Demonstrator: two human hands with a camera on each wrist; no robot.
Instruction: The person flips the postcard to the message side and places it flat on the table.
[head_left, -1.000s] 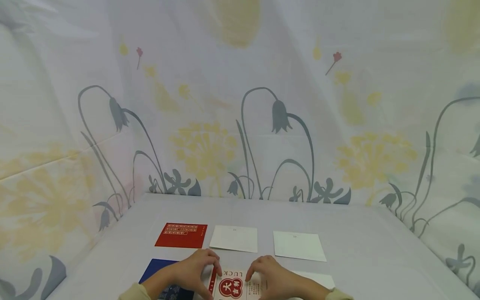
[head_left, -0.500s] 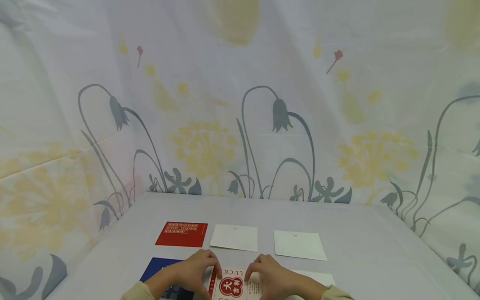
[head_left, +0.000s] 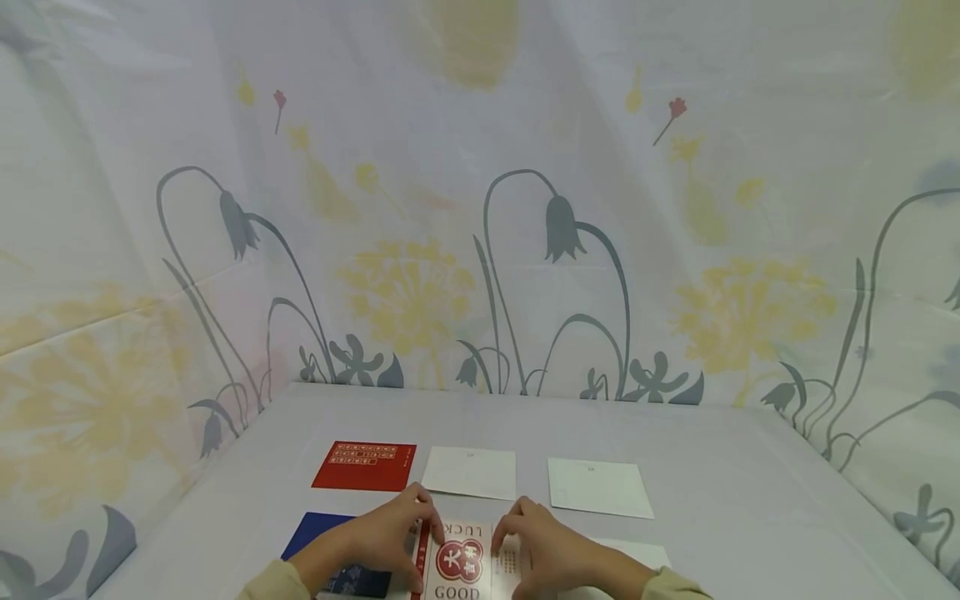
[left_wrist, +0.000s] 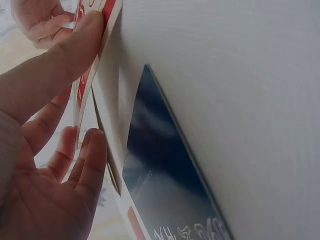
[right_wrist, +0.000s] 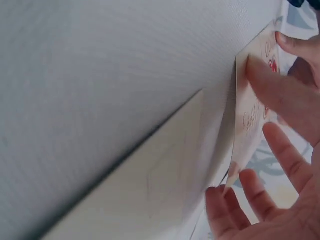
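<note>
A white-and-red card point(head_left: 459, 557) printed with GOOD LUCK is held by both hands at the bottom of the head view. My left hand point(head_left: 390, 537) pinches its left edge, the thumb point(left_wrist: 82, 42) lying on the printed face in the left wrist view. On the opposite edge my right hand point(head_left: 546, 543) grips it, thumb point(right_wrist: 272, 85) against the face. The right wrist view shows the card tilted, with a gap between it and the table. A dark blue card point(head_left: 318, 532) lies partly behind the left hand. Beside the right hand is a white card point(head_left: 637, 552).
Along the back of the white table point(head_left: 750, 500) lie a red card point(head_left: 365, 467), a white card point(head_left: 470, 472) and another white card point(head_left: 600, 487). A flower-patterned curtain point(head_left: 420, 167) rises behind the table and along its sides.
Both hands and the printed card have shifted slightly up in the head view, and the whole word GOOD now shows. The cards on the table stay in place.
</note>
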